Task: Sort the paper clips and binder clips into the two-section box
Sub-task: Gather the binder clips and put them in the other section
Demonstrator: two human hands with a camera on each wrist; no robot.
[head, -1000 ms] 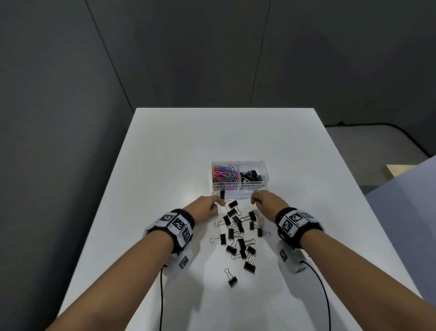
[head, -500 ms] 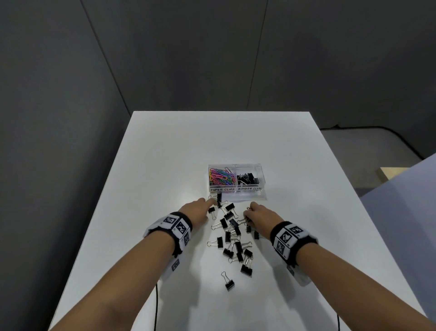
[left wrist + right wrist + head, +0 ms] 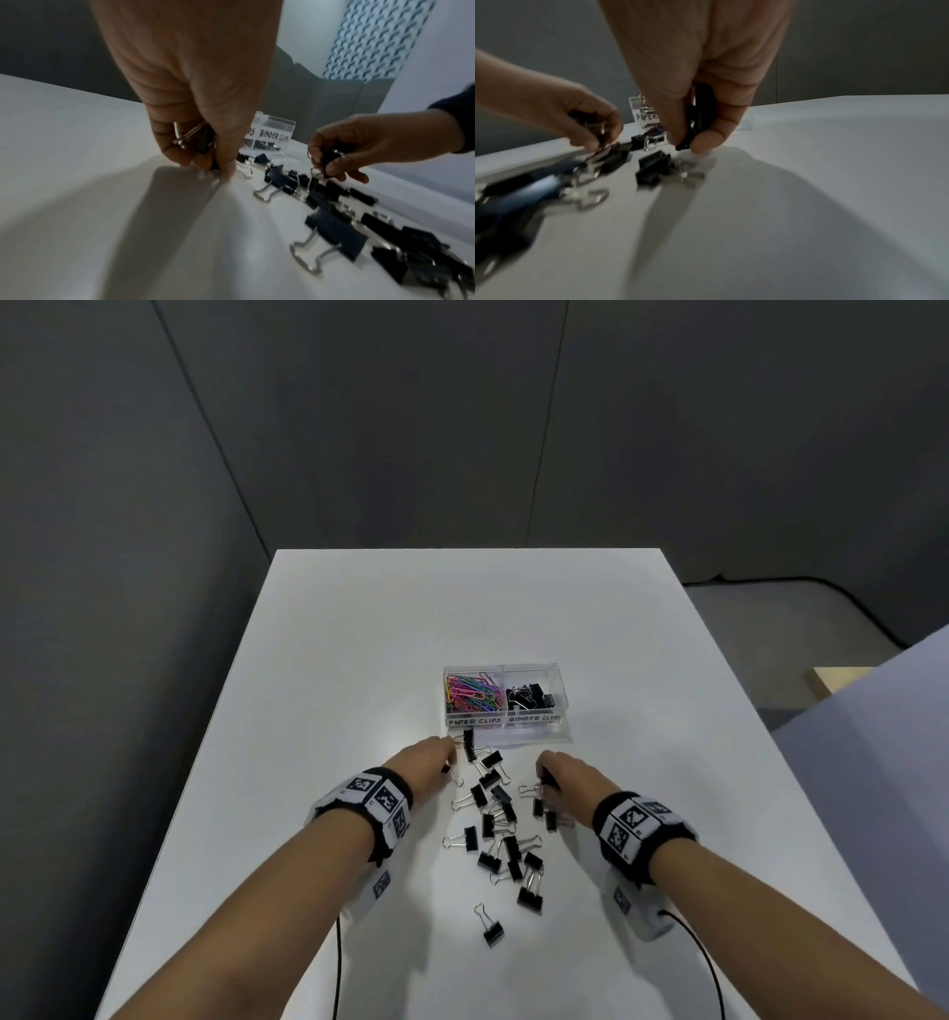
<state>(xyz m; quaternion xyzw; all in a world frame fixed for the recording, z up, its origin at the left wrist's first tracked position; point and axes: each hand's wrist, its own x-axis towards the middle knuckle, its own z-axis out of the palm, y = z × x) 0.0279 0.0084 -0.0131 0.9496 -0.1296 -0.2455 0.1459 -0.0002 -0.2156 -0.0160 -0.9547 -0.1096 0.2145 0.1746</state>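
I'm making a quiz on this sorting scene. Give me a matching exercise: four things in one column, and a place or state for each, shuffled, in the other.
Things
1. paper clips
2. loose binder clips
3. left hand
4. box

Places or states
A. scattered on the table between the hands
B. clear, labelled, past the pile
C. in the box's left section
D. pinching a binder clip at the pile's left edge

Pairs: 1-C, 2-A, 3-D, 4-B
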